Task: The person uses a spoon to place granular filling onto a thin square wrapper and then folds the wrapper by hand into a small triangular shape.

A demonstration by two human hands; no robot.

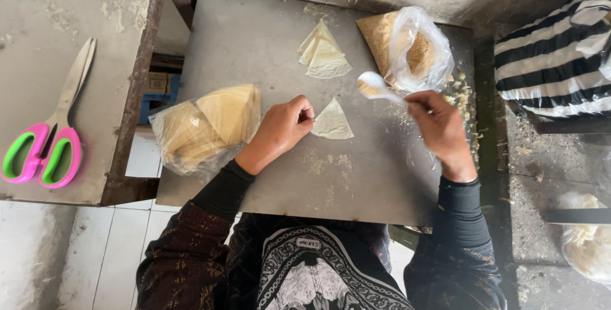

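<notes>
Dark patterned sleeves closest to me, my left hand (pixel 283 125) pinching triangular wrapper (pixel 332 122) on bench (pixel 254 42), my right hand (pixel 439 125) gripping white spoon (pixel 375 86), crumb bag (pixel 410 49) just beyond.

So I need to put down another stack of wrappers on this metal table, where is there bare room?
Free: the near strip of the metal table below the single triangular wrapper, between both hands, and the far-left corner beyond the bagged wrappers. Crowded: the far right, where the filling bag, spoon, right hand and folded wrappers cluster.
</notes>
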